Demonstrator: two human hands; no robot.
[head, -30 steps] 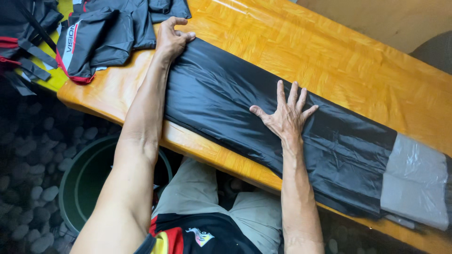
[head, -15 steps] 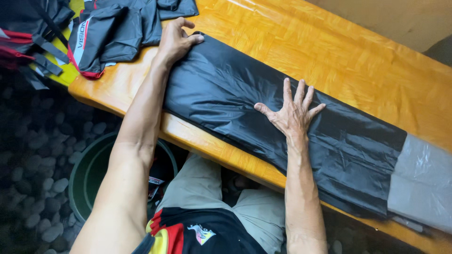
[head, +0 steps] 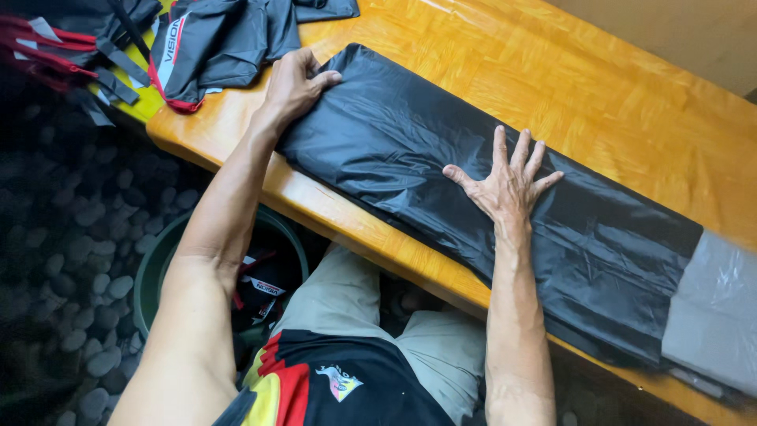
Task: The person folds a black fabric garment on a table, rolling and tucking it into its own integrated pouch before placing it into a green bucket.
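Nearest the camera sits the person's own body: a black shirt (head: 347,386) with red and yellow patches, and grey trousers (head: 441,347) under the table edge. To the left, on a floor of rounded dark pebbles (head: 71,260), stands a green bucket (head: 154,268) with something dark and red inside it.

Both forearms reach up from there onto the wooden table (head: 599,102). The right hand (head: 509,185) lies flat on a long, folded black sheet (head: 410,158), fingers spread wide and palm down, pressing on its middle; its grip is open, holding nothing. The sheet runs slantwise across the table, from upper left to lower right, close to the near edge. At its lower right end a pale grey piece (head: 714,315) shows, touching the black fabric; whether it is part of the same sheet cannot be told.

Farther off, the left hand (head: 293,83) rests on the sheet's upper left end, thumb on top and fingers curled over the corner; whether it pinches the fabric or only presses it cannot be told.

Beyond that hand, at the table's far left corner, lies a heap of dark fabric with red and white trim (head: 213,43), just beside the sheet. Left of it, black and red straps (head: 71,55) hang over the edge.
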